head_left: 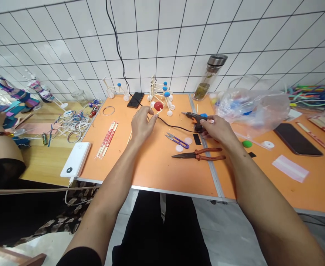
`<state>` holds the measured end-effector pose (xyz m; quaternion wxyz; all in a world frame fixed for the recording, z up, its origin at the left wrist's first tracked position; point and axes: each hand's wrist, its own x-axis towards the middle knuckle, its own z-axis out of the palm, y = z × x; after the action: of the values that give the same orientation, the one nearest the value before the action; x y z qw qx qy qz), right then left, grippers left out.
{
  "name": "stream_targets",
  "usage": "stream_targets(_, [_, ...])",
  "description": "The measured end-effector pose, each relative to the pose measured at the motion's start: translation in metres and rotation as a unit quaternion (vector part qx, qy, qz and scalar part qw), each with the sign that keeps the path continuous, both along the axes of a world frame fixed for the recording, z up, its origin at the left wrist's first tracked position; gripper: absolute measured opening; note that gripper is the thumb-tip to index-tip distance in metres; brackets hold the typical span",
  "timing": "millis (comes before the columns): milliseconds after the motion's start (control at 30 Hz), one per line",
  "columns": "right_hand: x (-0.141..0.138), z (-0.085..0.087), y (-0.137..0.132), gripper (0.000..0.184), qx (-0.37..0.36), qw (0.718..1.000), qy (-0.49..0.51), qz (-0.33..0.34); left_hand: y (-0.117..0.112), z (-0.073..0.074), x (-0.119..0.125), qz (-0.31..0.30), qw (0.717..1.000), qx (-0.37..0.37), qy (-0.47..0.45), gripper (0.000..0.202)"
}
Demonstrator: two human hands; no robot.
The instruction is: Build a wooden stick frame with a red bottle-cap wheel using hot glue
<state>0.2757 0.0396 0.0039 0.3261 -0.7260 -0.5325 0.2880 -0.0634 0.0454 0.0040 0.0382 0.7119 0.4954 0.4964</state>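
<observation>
Reaches up from the lower left with the left arm (115,186), bringing the left hand (142,123) just left of centre with thumb and fingertips drawn together. Stretches the right arm (258,181) from the lower right corner, curling the right hand's (217,128) fingers inward right of centre.

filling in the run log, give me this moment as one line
left hand: at red disc, grip unclear; right hand: at black glue gun, grip unclear; nearby: pliers, snips

red disc (158,106), black glue gun (196,118) (pointing left)
</observation>
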Motion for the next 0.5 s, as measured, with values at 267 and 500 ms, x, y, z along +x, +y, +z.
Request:
stream_targets(267, [-0.006,0.014,-0.007,0.059,0.034,0.975,-0.219,-0.028,-0.002,-0.004,-0.002,0.038,0.995,0.042,0.087,0.019])
stream_targets(500, [-0.031,0.021,-0.026,0.056,0.113,0.944,-0.311,-0.016,-0.005,-0.003,0.001,0.017,0.990,0.090,0.108,0.023])
